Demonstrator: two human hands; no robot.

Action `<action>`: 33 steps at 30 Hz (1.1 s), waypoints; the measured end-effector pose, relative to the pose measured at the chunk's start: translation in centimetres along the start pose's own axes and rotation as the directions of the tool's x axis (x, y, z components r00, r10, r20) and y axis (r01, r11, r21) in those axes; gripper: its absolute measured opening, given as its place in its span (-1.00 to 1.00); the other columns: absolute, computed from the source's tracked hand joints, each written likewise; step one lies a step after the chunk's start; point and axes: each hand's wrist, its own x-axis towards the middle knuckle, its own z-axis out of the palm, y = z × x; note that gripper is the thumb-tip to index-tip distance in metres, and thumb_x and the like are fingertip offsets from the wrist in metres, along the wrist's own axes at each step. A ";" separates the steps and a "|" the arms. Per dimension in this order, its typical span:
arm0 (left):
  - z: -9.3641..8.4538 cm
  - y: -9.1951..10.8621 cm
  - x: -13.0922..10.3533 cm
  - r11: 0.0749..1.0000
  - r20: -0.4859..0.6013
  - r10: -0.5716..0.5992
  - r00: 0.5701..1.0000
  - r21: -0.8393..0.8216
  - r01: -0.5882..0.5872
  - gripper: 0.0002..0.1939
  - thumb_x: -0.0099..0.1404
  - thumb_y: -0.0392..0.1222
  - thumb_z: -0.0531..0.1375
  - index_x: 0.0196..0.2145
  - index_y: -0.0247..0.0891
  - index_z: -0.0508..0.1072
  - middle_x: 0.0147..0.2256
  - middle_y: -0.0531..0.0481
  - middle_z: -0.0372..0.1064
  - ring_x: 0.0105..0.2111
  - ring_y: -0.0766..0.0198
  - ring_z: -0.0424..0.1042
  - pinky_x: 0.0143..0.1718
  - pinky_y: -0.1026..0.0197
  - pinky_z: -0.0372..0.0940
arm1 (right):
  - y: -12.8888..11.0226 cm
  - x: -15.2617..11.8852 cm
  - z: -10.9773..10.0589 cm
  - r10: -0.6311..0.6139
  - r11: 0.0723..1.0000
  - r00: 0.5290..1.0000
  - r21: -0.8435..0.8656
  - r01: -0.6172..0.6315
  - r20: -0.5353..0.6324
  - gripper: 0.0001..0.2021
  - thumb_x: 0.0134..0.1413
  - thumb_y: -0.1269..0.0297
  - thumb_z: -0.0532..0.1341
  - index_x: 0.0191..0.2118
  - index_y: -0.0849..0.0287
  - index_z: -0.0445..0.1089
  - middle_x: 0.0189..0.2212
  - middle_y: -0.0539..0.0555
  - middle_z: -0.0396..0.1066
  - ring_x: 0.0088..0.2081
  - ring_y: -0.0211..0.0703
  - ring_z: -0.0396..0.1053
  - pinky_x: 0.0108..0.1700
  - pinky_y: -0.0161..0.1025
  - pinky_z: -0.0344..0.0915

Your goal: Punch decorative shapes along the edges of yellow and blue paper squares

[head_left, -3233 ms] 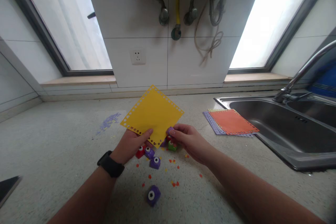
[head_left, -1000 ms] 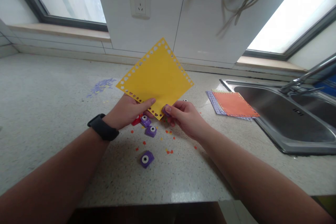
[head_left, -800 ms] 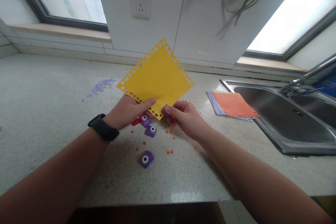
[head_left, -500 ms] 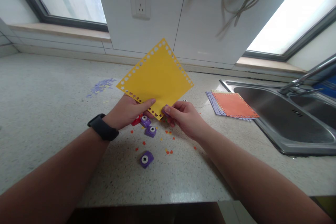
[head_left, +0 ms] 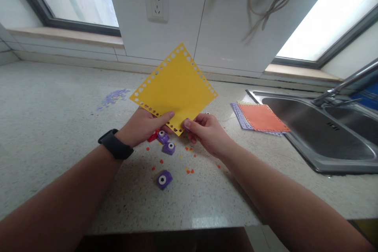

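Note:
A yellow sheet of paper (head_left: 174, 86) is held up above the counter, turned cornerwise, with small shapes punched along its edges. My left hand (head_left: 147, 123) grips its lower left edge, thumb on top and fingers beneath. At the lower right edge, near the bottom corner, my right hand (head_left: 208, 130) pinches a purple craft punch (head_left: 186, 124), mostly hidden by the thumb. Below the paper lie one purple punch (head_left: 162, 137), a second purple punch (head_left: 169, 148) and part of a red punch (head_left: 152, 136). Closer to me rests another purple punch (head_left: 164, 180).
Orange and yellow paper bits (head_left: 189, 171) are scattered on the counter (head_left: 59, 134). A pile of lilac bits (head_left: 113, 98) lies at the left. Punched sheets, an orange one (head_left: 262, 117) on top, lie beside the steel sink (head_left: 313, 165). A socket (head_left: 157, 4) is on the wall.
The view has shifted very slightly. Both hands, the yellow paper and the punch keep the same positions relative to each other.

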 end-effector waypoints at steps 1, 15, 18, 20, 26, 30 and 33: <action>0.1 0.1 0.0 1.000 -0.009 0.005 1.000 -0.005 -0.005 -0.70 0.25 0.00 0.31 -0.18 -0.27 0.59 -0.28 -0.13 0.65 -0.44 0.10 0.64 -0.43 0.16 0.54 | 0.0 0.0 0.1 -0.001 1.000 1.000 0.014 0.001 0.000 -0.66 0.04 -0.02 0.38 -0.39 0.20 0.42 -0.54 -0.01 0.33 -0.56 -0.32 0.19 -0.52 -0.28 0.14; 0.2 0.2 -0.1 0.999 -0.019 0.026 0.999 -0.034 -0.027 -0.68 0.23 -0.01 0.32 -0.11 -0.23 0.59 -0.22 -0.11 0.65 -0.33 0.08 0.64 -0.34 0.13 0.57 | -0.8 -0.1 0.5 -0.011 0.996 0.999 0.090 0.006 0.053 -0.62 -0.06 -0.05 0.41 -0.35 0.18 0.44 -0.52 -0.01 0.35 -0.58 -0.34 0.14 -0.53 -0.28 0.18; 0.1 0.2 -0.1 0.999 -0.025 0.043 0.999 -0.014 -0.043 -0.69 0.26 0.02 0.31 -0.18 -0.27 0.61 -0.22 -0.14 0.65 -0.27 0.04 0.64 -0.29 0.11 0.57 | -0.6 0.0 0.3 0.004 0.990 0.998 0.143 -0.014 0.071 -0.66 -0.04 0.01 0.42 -0.33 0.20 0.46 -0.47 0.01 0.40 -0.55 -0.33 0.22 -0.52 -0.29 0.23; -0.1 0.2 0.0 0.998 -0.045 0.067 0.997 -0.007 -0.067 -0.68 0.26 0.01 0.31 -0.17 -0.28 0.60 -0.19 -0.15 0.65 -0.21 0.04 0.63 -0.22 0.11 0.56 | -0.5 0.0 0.0 0.014 0.985 0.998 0.173 -0.024 0.057 -0.69 -0.02 0.05 0.42 -0.34 0.20 0.45 -0.45 0.02 0.43 -0.54 -0.32 0.27 -0.52 -0.31 0.23; -0.3 -0.3 0.3 0.998 -0.078 0.040 0.996 -0.051 -0.044 -0.70 0.27 -0.04 0.32 -0.15 -0.30 0.60 -0.10 -0.18 0.63 -0.25 0.10 0.63 -0.24 0.14 0.55 | -0.7 0.2 -1.2 0.016 0.979 0.995 0.202 0.004 -0.097 -0.72 0.05 0.06 0.38 -0.38 0.17 0.42 -0.50 0.00 0.41 -0.55 -0.31 0.30 -0.54 -0.31 0.22; -0.5 -0.9 0.5 0.995 -0.071 0.034 0.997 -0.095 -0.040 -0.73 0.26 -0.04 0.33 -0.21 -0.30 0.61 -0.16 -0.18 0.65 -0.32 0.14 0.63 -0.32 0.19 0.55 | -0.6 0.7 -2.8 -0.069 0.994 0.968 0.071 0.089 -0.243 -0.71 0.08 0.02 0.33 -0.38 0.16 0.44 -0.57 -0.04 0.34 -0.54 -0.27 0.28 -0.50 -0.27 0.21; -0.6 -1.2 0.6 0.988 -0.063 0.004 0.998 -0.154 -0.014 -0.71 0.25 -0.08 0.34 -0.15 -0.32 0.60 -0.18 -0.17 0.64 -0.48 0.22 0.59 -0.45 0.22 0.53 | -0.6 1.0 -4.6 -0.202 0.956 0.918 -0.274 0.108 -0.341 -0.69 0.15 -0.01 0.27 -0.34 0.17 0.49 -0.55 -0.02 0.38 -0.52 -0.24 0.27 -0.43 -0.22 0.20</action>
